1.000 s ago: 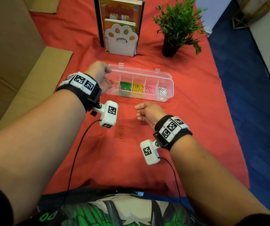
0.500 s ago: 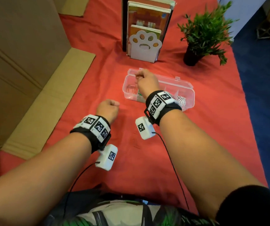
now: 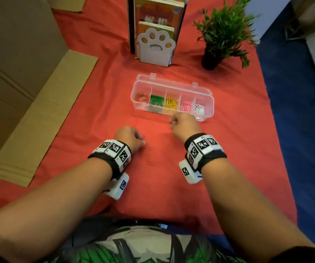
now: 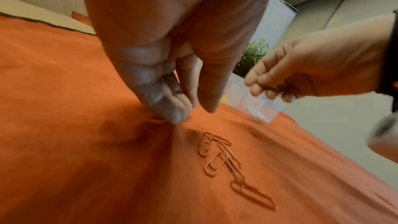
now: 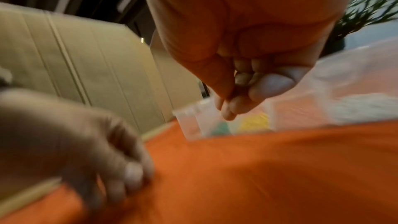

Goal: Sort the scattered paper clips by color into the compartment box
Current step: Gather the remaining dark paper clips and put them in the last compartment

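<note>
The clear compartment box (image 3: 209, 109) lies open on the red cloth, with red, green, yellow, pink and white clips in separate cells. Several red paper clips (image 3: 150, 158) (image 4: 224, 157) lie loose on the cloth in front of it. My left hand (image 3: 141, 143) (image 4: 198, 108) is just left of them. Its curled fingers touch the cloth, and the thumb and index finger are slightly apart with nothing between them. My right hand (image 3: 171, 123) (image 5: 226, 108) hovers at the box's front wall with its fingers curled and its thumb against the index finger. No clip shows in it.
A bookstand with a white paw cut-out (image 3: 155, 47) and a potted plant (image 3: 221, 35) stand behind the box. Cardboard (image 3: 39, 103) lies along the left. The cloth's right edge drops to blue floor (image 3: 295, 111).
My left hand came back from the box to the loose red clips. My right hand reached over the box half a second ago and has since drawn back to its front edge.
</note>
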`<state>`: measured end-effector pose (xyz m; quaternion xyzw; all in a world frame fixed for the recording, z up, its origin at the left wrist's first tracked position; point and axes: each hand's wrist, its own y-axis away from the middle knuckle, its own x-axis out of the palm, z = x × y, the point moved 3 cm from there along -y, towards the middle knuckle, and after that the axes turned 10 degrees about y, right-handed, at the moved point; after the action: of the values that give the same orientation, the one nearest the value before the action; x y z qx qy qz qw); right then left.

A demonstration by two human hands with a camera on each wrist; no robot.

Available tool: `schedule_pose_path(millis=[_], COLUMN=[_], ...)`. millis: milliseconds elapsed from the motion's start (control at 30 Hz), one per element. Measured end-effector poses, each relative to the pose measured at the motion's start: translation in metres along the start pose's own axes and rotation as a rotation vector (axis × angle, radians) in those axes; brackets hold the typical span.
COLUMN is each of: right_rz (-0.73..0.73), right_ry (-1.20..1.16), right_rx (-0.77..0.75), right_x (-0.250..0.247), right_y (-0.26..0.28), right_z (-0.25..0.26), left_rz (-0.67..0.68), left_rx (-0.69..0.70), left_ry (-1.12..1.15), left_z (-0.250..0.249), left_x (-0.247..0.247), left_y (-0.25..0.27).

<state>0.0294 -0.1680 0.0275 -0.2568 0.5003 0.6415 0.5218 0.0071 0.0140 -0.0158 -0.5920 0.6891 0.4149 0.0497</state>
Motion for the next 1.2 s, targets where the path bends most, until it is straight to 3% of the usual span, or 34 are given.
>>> schedule_pose_path(millis=[100, 300, 567, 733, 967, 1200], right_rz=[0.01, -0.118, -0.031, -0.03, -0.15, -0.075], right_ry=[0.191, 0.317, 0.324, 0.037, 0.052, 0.203], right_rx=[0.011, -0.111, -0.148, 0.071, 0.42, 0.52], right_x=[0.021, 0.05, 0.06, 0.043, 0.009, 0.02], right_y=[0.012, 0.022, 0.031, 0.037, 0.054, 0.07], right_z=[-0.026, -0.03, -0.032, -0.07, -0.16, -0.179], left_rz=[0.001, 0.011, 0.048, 0.036, -0.068, -0.031], left_rx=[0.02, 0.075, 0.191, 0.212, 0.188, 0.063], left_ry=[-0.105, -0.215, -0.329, -0.347, -0.218, -0.07], left_z=[-0.003, -0.006, -0.007, -0.008, -0.007, -0.008], left_x=[0.007, 0.019, 0.031, 0.033, 0.033, 0.031], left_y=[0.004, 0.011, 0.02, 0.022, 0.021, 0.017])
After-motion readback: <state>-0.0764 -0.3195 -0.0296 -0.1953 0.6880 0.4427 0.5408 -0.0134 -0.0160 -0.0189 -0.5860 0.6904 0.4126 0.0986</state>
